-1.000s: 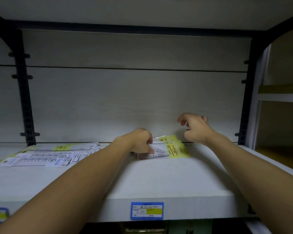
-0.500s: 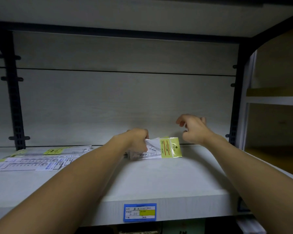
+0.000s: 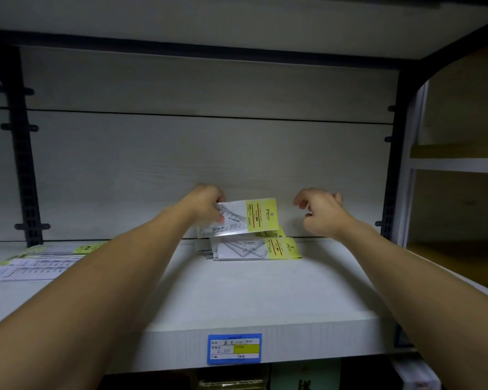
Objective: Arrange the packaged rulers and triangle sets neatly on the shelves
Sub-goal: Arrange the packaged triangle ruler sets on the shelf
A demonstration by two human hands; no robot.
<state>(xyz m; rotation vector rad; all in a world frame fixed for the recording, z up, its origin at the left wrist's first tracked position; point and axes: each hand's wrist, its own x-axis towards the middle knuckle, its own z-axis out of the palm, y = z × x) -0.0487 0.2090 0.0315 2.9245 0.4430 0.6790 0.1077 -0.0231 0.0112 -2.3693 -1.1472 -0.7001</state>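
**Left hand lifts a triangle pack off the pile**

Nearest, below both forearms, a blue price tag sits on the front edge of the white shelf. Out past the left forearm, well to that hand's left, ruler packs lie flat in a loose, overlapping spread.

Farther in, between the two hands and a little below them, a small pile of triangle sets rests on the shelf near the back panel.

The left hand pinches one pack by its left end — held up above the pile, yellow header pointing toward the other hand. The right hand hangs just right of that pack, fingers loosely curled and holding nothing — not touching pack or pile.
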